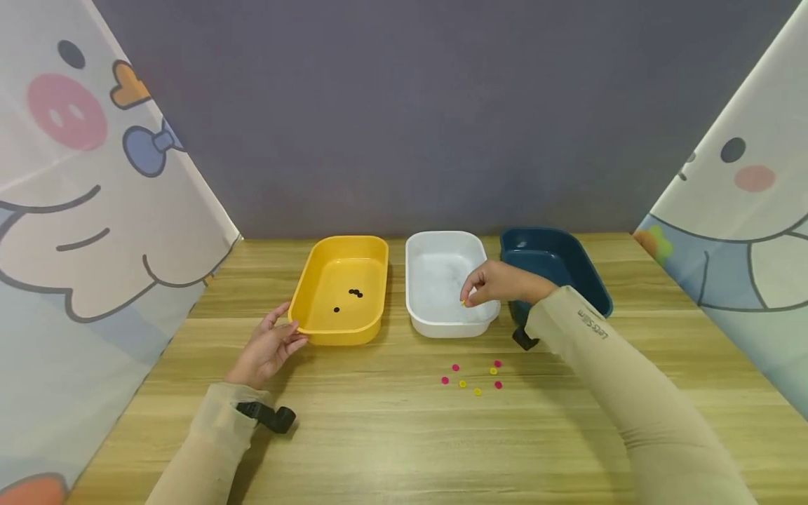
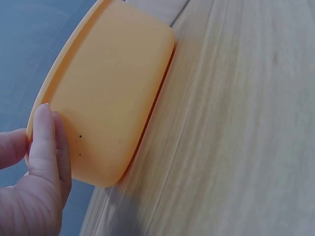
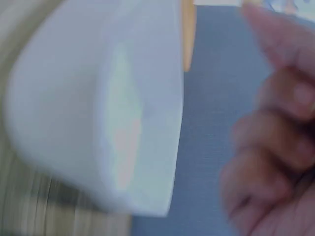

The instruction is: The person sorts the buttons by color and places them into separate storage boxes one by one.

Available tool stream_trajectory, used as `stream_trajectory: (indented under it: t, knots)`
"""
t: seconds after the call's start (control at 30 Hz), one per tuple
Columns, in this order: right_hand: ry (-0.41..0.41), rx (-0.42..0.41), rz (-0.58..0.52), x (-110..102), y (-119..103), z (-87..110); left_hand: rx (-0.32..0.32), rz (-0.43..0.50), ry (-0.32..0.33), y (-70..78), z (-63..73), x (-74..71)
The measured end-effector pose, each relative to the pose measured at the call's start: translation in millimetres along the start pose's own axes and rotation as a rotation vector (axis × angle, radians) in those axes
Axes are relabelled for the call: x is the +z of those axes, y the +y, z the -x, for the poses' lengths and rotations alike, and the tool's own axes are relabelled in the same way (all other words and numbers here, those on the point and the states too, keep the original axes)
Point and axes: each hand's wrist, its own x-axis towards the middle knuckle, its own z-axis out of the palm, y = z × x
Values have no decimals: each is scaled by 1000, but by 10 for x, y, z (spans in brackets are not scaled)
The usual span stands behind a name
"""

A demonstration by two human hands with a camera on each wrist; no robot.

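At the near left corner of the yellow tub (image 1: 344, 337), my left hand (image 1: 268, 353) pinches the rim between thumb and fingers. The left wrist view shows those fingers (image 2: 45, 142) against the tub's outer wall. Several small black buttons (image 1: 355, 292) lie on that tub's floor. My right hand (image 1: 501, 282) is over the near right part of the white tub (image 1: 449, 329), a small yellow button (image 1: 463, 304) pinched at its fingertips. In the blurred right wrist view, the curled fingers (image 3: 266, 142) appear beside the white tub's wall.
Loose pink buttons (image 1: 456, 367) and yellow buttons (image 1: 477, 392) are scattered on the wooden table (image 1: 379, 442) in front of the white tub. A dark blue tub (image 1: 583, 270) stands at the right, partly behind my right forearm. A grey panel (image 1: 404, 126) rises behind the tubs.
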Motion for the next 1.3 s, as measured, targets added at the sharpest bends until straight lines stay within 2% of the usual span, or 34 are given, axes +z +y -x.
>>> stream_trajectory:
  t: [0.07,0.23,0.43,0.57,1.03,1.3]
  knots:
    - [-1,89,-46,-61,-6,-130,7,-2,11,9,4,-2]
    - [7,274,-249,-166,26,-371,12,-2,5,9,11,-1]
    - [115,398,-450,-189,57,-518,22,-19,-2,-22,-2,6]
    - [151,433,-484,-199,58,-601,28,-30,4,-32,-10,-1]
    - [171,491,-500,-107,158,-920,26,-39,24,-6,-1,5]
    - [283,524,-673,-5,209,-1087,25,-63,23,-9,-4,21]
